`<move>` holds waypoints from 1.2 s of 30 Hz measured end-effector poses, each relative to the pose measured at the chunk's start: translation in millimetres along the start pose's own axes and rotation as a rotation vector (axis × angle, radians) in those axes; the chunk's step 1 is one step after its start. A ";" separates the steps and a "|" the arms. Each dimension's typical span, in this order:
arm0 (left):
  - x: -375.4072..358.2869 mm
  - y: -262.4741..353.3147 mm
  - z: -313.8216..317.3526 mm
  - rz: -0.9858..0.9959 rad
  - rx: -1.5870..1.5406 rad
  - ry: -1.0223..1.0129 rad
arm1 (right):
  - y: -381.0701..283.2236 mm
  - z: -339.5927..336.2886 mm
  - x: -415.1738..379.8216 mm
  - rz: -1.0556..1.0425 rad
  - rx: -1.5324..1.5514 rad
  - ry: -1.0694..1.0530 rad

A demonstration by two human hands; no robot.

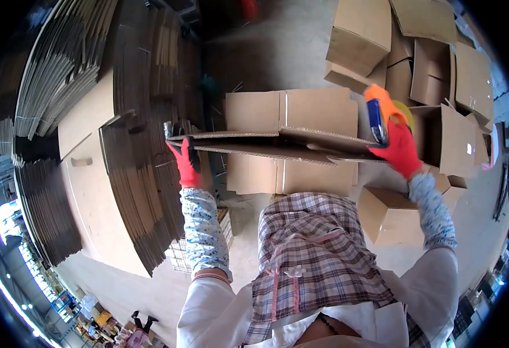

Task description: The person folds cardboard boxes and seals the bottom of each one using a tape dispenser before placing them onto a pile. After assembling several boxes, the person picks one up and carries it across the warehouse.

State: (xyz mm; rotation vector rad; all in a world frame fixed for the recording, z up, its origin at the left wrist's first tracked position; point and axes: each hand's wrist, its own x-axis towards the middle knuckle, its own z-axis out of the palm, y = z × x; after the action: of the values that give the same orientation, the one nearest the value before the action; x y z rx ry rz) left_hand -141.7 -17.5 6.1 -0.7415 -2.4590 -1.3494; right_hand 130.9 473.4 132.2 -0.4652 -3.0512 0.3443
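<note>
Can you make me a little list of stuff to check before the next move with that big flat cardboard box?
1. Left hand gripping one end of the flat cardboard box: ok.
2. Right hand at the other end: ok.
3. Tape dispenser in right hand's grip: ok.
4. Box level between hands: ok, roughly.
5. Tape left on the roll: cannot tell.
6. Room among the made-up boxes: cannot tell.
</note>
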 end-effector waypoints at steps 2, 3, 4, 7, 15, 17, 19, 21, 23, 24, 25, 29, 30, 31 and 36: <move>11.5 58.2 -7.8 -0.351 -0.322 0.033 | -11.4 0.3 -19.3 -0.051 0.015 0.064; 7.8 73.0 -15.1 -0.433 -0.470 0.058 | -13.6 -0.5 -23.5 -0.093 0.038 0.128; 2.7 89.6 -23.9 -0.521 -0.613 0.064 | -13.0 -3.7 -22.8 -0.075 0.036 0.127; -18.3 155.5 -52.8 -0.667 -0.649 -0.040 | -22.8 -38.8 16.3 0.094 0.148 0.104; 39.4 157.2 -31.7 -0.746 -0.391 -0.342 | -110.3 14.3 118.3 -0.025 0.124 -0.126; 25.8 134.6 31.7 0.033 0.138 -0.473 | -96.6 39.7 118.5 -0.097 0.313 0.018; 12.3 131.4 90.6 0.168 0.169 -1.156 | -90.6 14.0 126.4 0.017 0.464 0.036; -25.4 117.0 115.2 0.182 0.447 -1.390 | -65.2 13.4 92.8 -0.055 0.632 0.094; -27.4 104.9 124.6 0.109 0.413 -1.329 | -42.3 -32.1 32.9 -0.469 0.330 -0.012; -30.1 97.9 127.2 0.022 0.382 -1.289 | -34.3 4.6 0.3 -0.346 0.315 -0.246; -35.5 89.2 130.5 0.012 0.361 -1.344 | -27.3 38.4 -24.9 -0.224 0.294 -0.489; -49.4 73.5 136.8 0.221 -0.013 -1.112 | -84.6 96.5 -0.6 -0.735 0.240 0.129; -22.9 104.5 115.5 0.096 0.042 -1.294 | -99.7 124.3 25.2 -0.726 0.462 -0.096; -20.2 124.6 87.7 -0.046 0.061 -1.228 | -112.6 144.5 42.3 -0.713 0.358 -0.334; -30.7 170.0 -29.4 -0.051 0.264 -0.957 | -105.5 169.8 39.6 -0.641 0.415 -0.262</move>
State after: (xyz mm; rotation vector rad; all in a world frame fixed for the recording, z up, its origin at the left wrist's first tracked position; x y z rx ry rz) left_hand -25.3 23.8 130.5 -1.5164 -3.2644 -0.7057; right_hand 50.9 351.0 -9.6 0.6016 -3.0062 1.0138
